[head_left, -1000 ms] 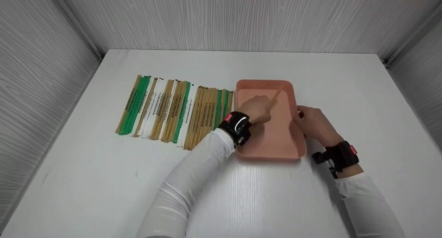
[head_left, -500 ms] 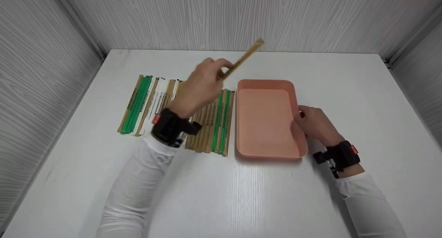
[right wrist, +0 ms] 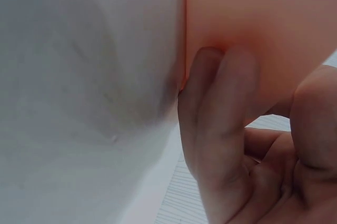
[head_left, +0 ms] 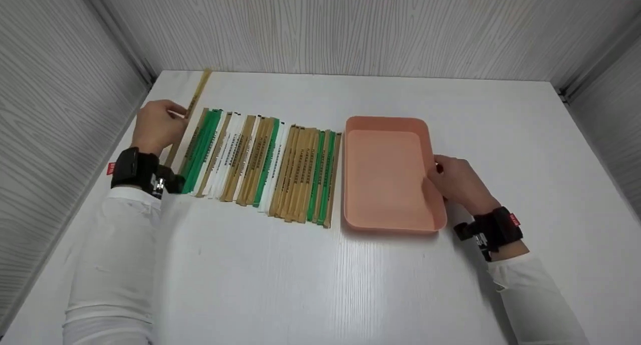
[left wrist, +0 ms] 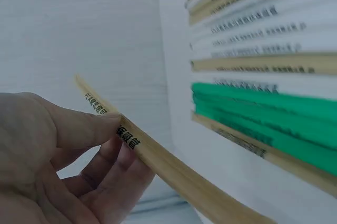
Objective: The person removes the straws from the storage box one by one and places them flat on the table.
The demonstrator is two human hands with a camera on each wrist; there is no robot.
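At the far left of the table, my left hand (head_left: 159, 124) pinches a straw in a brown paper wrapper (head_left: 200, 90) between thumb and fingers. Close up in the left wrist view, this straw (left wrist: 181, 169) slants across, with dark printed characters on its wrapper. Just right of it lies a row of wrapped straws (head_left: 302, 175) in brown, green and white, set side by side. My right hand (head_left: 458, 182) grips the right wall of a pink tray (head_left: 388, 180). In the right wrist view, fingers (right wrist: 226, 124) press on the tray's outer wall.
The row of straws reaches almost to the tray's left side. A white table (head_left: 310, 280) carries everything. Grey wood-grained panels (head_left: 320, 29) close in the back and both sides.
My left hand has gone from inside the tray, over the row, to the row's far left end, carrying the brown straw. My right hand stays on the tray.
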